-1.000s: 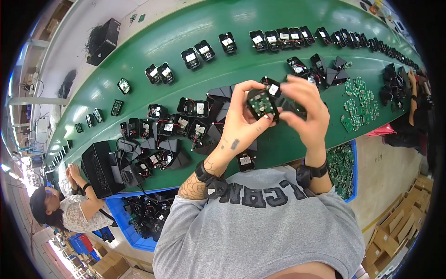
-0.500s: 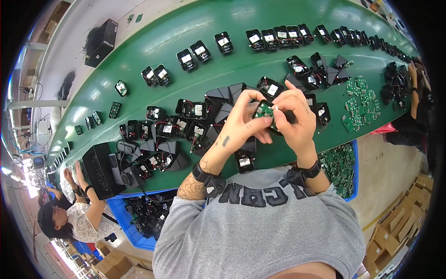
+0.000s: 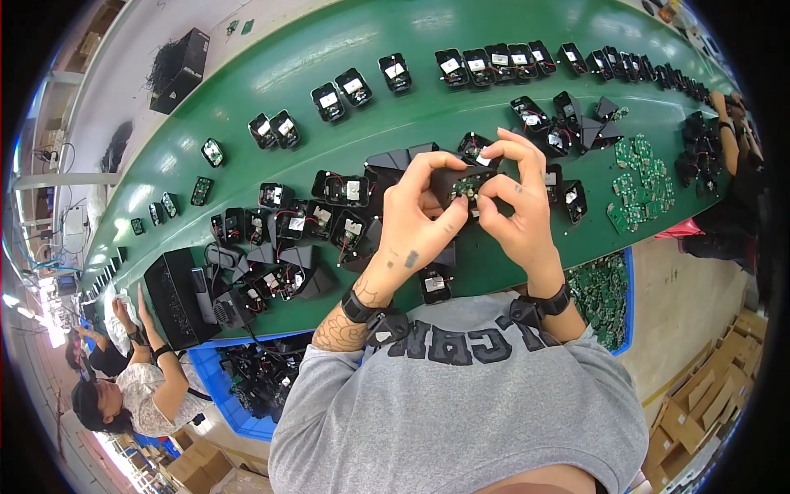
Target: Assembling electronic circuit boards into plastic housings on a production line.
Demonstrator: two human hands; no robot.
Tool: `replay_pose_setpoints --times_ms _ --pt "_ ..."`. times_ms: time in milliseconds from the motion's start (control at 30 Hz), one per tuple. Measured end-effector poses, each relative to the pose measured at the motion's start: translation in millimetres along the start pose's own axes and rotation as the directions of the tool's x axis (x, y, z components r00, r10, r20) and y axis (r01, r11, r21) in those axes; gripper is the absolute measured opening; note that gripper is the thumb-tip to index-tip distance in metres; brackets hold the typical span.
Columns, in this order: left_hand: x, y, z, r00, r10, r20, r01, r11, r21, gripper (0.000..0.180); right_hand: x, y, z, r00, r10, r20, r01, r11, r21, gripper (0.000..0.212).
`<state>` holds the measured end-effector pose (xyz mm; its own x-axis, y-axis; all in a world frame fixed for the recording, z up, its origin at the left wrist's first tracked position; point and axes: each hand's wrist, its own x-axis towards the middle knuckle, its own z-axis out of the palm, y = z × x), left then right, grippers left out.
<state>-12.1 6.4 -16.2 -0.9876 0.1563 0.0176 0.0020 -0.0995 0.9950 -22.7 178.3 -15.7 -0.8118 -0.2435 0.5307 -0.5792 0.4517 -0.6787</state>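
Observation:
Over the bench in front of me, I hold a small black plastic housing (image 3: 449, 179) with a green circuit board (image 3: 466, 189) in its open side. My left hand (image 3: 421, 212) is closed on the left part of it, its thumb pressed at the board's lower edge. At the right rim my right hand (image 3: 523, 196) is closed too, thumb and fingers curled against the housing. Its exact fingertip contact is partly hidden. Just behind the hands sits another open housing (image 3: 475, 146) with a white-labelled part inside. A similar open housing (image 3: 436, 284) rests near my chest.
Black housings with red wires (image 3: 292, 226) crowd the left. More stand in a row (image 3: 452, 67) along the far side. Loose green boards (image 3: 642, 183) lie to the right. Blue bins (image 3: 234, 412) flank me below the green bench (image 3: 420, 111). Co-workers sit at both ends.
The held housing has tilted, so its dark outer side now shows more. My right fingers have moved off the small white piece they pinched and spread around the rim. My left hand shifted slightly left.

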Motion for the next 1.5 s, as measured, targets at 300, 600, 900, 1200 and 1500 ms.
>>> replay_pose_setpoints --times_ms 300,600,900,1200,1500 --pt "-1.9 6.7 5.4 0.999 0.032 -0.023 -0.029 0.995 0.097 0.036 -0.6 -2.3 0.4 1.000 -0.015 0.007 0.016 1.000 -0.014 0.006" --pt "-2.7 4.2 8.7 0.947 0.321 -0.002 -0.275 0.814 0.511 0.039 -1.2 -2.8 3.3 0.995 0.085 0.055 -0.086 0.996 0.019 0.004" --pt "24.3 -2.7 -33.8 0.851 -0.407 0.332 0.488 0.846 -0.214 0.032 2.1 4.7 -20.6 0.952 -0.296 0.074 0.300 0.952 -0.064 0.023" --pt "24.6 3.0 -30.0 0.768 -0.477 0.427 0.573 0.810 -0.127 0.030 5.5 0.7 -30.2 0.921 -0.347 0.175 0.378 0.904 -0.199 0.023" --pt "27.2 1.4 -31.7 0.732 -0.505 0.458 0.605 0.791 -0.094 0.033 2.2 0.0 -33.1 0.896 -0.401 0.190 0.434 0.881 -0.187 0.021"
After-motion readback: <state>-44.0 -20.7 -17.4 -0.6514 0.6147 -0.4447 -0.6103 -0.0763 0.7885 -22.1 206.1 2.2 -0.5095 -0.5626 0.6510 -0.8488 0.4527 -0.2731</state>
